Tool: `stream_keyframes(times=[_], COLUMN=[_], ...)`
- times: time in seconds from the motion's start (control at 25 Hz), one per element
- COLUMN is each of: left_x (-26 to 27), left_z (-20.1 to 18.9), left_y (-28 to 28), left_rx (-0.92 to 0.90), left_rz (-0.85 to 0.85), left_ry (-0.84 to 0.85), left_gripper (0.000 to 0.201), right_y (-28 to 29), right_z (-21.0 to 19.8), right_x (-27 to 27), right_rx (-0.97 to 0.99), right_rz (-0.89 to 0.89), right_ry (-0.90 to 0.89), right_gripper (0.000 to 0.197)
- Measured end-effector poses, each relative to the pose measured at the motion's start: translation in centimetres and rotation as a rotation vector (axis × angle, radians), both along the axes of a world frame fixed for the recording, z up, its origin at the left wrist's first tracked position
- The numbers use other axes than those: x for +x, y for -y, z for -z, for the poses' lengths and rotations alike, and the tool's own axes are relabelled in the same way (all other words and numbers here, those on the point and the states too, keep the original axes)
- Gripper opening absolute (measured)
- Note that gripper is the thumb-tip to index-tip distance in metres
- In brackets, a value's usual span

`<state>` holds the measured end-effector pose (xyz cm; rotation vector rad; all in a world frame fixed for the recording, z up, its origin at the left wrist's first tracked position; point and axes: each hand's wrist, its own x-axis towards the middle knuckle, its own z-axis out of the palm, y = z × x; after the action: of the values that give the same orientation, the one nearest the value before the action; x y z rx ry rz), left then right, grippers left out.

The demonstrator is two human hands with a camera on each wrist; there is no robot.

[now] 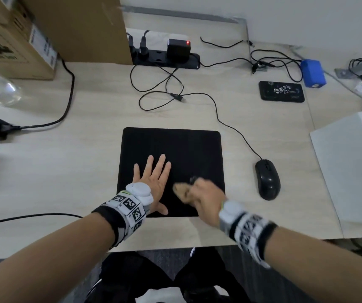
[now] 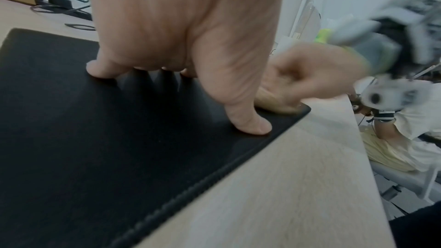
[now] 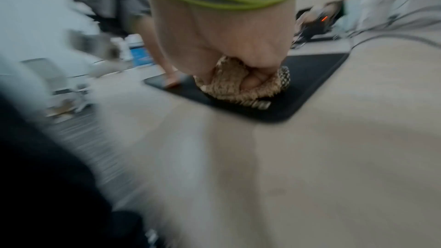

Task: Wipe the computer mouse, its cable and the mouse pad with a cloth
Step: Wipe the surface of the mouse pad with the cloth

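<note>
On a pale wood-grain desk (image 1: 70, 162), your left hand (image 1: 153, 182) lies flat, fingers spread, apparently pinning the black mouse pad (image 1: 182, 149), while your right hand (image 1: 206, 195) grips a bunched tan cloth (image 3: 229, 84) against it, the wired mouse (image 1: 267, 179) set aside to the right.

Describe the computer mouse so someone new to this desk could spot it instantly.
Start at the big black mouse pad in the desk's middle. Just off its right edge, on bare wood, lies the mouse. It is glossy, black and oval, with a thin cable running from its far end.
</note>
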<state>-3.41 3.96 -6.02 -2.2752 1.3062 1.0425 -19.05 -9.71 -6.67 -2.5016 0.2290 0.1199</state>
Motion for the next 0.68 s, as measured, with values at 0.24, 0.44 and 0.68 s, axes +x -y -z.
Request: stream_keyframes(times=[0.24,0.44,0.68], left_x=[-0.2,-0.3,0.0], left_z=[0.2,0.2,-0.4], left_y=[0.3,0.5,0.7], left_rx=[0.026,0.053,0.096], left_rz=[-0.009,0.004,0.033], left_ry=[0.002,0.022,0.021], left_gripper=[0.138,0.138,0.137], right_y=[2.4,8.6,9.2], right_z=[1.4,2.0,1.6], right_x=[-1.5,8.6,11.1], right_rx=[-0.009,-0.127,-0.212], right_rz=[-0.122,0.176,0.283], right_ry=[-0.024,-0.055,-0.379], right_gripper=[0.016,0.016,0.04])
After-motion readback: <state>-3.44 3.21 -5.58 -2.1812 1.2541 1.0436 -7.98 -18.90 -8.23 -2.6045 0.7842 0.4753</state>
